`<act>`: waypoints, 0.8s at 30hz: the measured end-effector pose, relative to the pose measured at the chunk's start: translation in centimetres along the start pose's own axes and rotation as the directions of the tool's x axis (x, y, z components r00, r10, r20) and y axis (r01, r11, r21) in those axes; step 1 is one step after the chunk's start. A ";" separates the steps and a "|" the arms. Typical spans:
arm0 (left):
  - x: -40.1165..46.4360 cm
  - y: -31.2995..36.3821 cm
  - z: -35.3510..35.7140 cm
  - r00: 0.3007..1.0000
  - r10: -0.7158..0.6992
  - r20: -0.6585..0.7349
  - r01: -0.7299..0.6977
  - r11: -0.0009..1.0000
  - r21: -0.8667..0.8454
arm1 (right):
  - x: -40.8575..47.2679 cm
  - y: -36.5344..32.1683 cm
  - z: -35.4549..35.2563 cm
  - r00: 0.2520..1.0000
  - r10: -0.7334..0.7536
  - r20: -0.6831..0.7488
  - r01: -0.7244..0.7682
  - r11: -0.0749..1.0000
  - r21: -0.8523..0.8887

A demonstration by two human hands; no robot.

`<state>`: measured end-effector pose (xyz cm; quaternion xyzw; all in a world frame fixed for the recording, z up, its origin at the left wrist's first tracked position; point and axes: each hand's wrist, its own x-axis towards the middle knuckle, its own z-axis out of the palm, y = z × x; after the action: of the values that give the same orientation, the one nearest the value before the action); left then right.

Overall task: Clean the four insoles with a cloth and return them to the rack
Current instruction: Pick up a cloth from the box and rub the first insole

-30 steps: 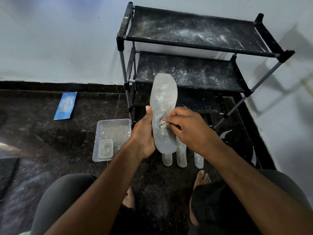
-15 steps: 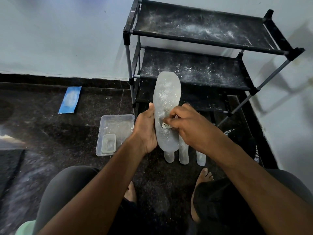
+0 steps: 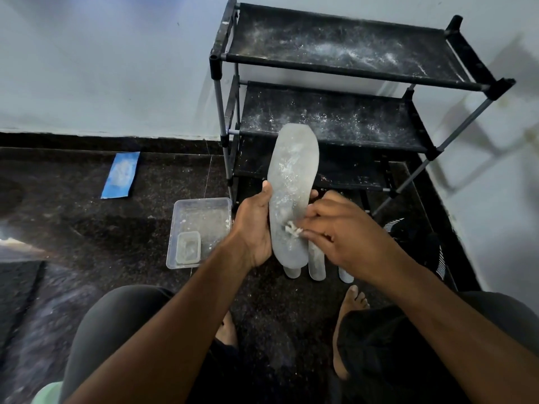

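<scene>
The right hand has slid a little lower on the insole than it was a moment ago. It pinches a small white scrap of cloth in its fingertips and presses it on the lower half of the insole. So the rubbing is going on, and it looks like this insole is not clean yet.

The left hand holds the same insole as before. Its thumb lies along the left edge and its fingers wrap round the back, with one fingertip peeking out on the right edge. The insole is held up in the air, toe end up, in front of the rack and above the floor.

The insole is pale grey and see-through like frosted plastic. It has white powdery smears, mostly in the middle and near the cloth. The toe end looks a bit cleaner.

Three more insoles lie on the floor just under the hands, near the foot of the rack. Only their heel ends show. The rack shelves are dusty with white powder and hold no insoles that I can see, so I think most of the job is still to do.
</scene>
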<state>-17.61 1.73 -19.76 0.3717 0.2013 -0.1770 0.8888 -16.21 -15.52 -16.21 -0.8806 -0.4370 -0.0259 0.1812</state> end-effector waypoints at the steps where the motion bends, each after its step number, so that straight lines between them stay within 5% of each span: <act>1: 0.0 0.1 0.0 1.000 0.002 0.000 -0.002 1.000 0.001 | 0.2 0.1 -0.2 0.998 0.040 -0.047 -0.040 0.999 0.004; 5: -0.1 -0.2 0.2 1.000 0.021 -0.021 -0.021 1.000 0.006 | 1.2 -1.1 0.5 1.000 0.025 -0.019 -0.026 0.998 -0.055; 10: 0.1 0.0 -0.4 1.000 0.002 -0.008 -0.002 0.999 -0.047 | 0.6 -1.5 -0.4 0.998 0.012 0.067 -0.023 0.988 0.155; 14: -0.2 0.1 -0.4 1.000 0.010 -0.012 -0.010 1.000 -0.019 | 1.2 -1.6 -0.1 0.997 0.021 0.071 -0.021 1.000 -0.006; 17: -0.3 0.3 -0.7 1.000 0.002 0.010 -0.002 0.999 -0.043 | 0.4 -2.1 0.1 0.977 -0.024 0.211 -0.004 0.991 0.132; 19: -0.2 0.4 -0.9 1.000 -0.009 0.014 0.010 0.999 -0.045 | 0.2 -1.9 -0.5 0.986 0.021 0.167 -0.054 0.979 0.197; 22: -0.3 0.4 -0.6 1.000 -0.013 0.000 0.013 1.000 -0.009 | 1.0 -1.4 -0.9 0.996 0.062 0.066 -0.064 0.998 0.025; 24: -0.3 0.3 -0.6 1.000 0.001 0.006 -0.001 1.000 -0.020 | 0.9 -1.5 -0.4 0.985 0.050 0.166 -0.054 0.998 0.022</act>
<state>-17.82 2.42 -19.82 0.3624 0.2003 -0.1755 0.8932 -16.75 -14.13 -15.22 -0.8884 -0.4276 0.0577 0.1568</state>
